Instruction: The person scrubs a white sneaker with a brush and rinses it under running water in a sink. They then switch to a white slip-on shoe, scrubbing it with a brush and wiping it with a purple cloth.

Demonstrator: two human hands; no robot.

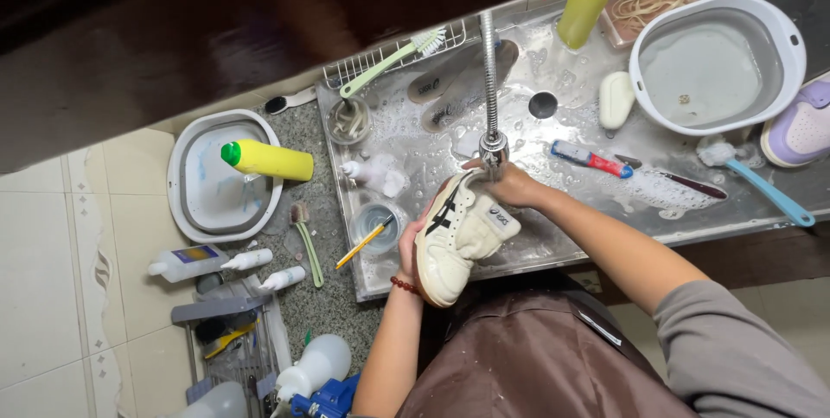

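Wet steel sink (596, 228), soapy and cluttered, sits under a dark counter edge, with speckled stone and tile floor to the left side. Left hand (410, 245) is cupped round the side and heel of a cream sneaker with black stripes (458, 232), fingers closed on it; a red bead bracelet (404, 284) rides the wrist. Right hand (510, 183) is up at the shoe's collar just below the faucet head (493, 148), fingers curled, but whether it grips the shoe or the spout I cannot tell. Shoe hangs over the sink's near edge, toe pointing toward the brown apron (527, 357). Risk, as judged: wet soapy upper could slip from the left grip and drop onto the sink rim or the floor. Water may run off the toe onto the apron since the shoe overhangs the edge. Just left of the shoe a glass cup with a yellow-handled brush (370, 226) stands close; an elbow swing could tip it. Right of the faucet lie a blue-red brush (592, 159) and a dark knife-like tool (674, 179) in suds, easy to snag when reaching. Two insoles (450, 89) rest behind the faucet, a white basin (716, 63) far right, a yellow bottle (268, 159) lying across a grey basin (192, 202) left.
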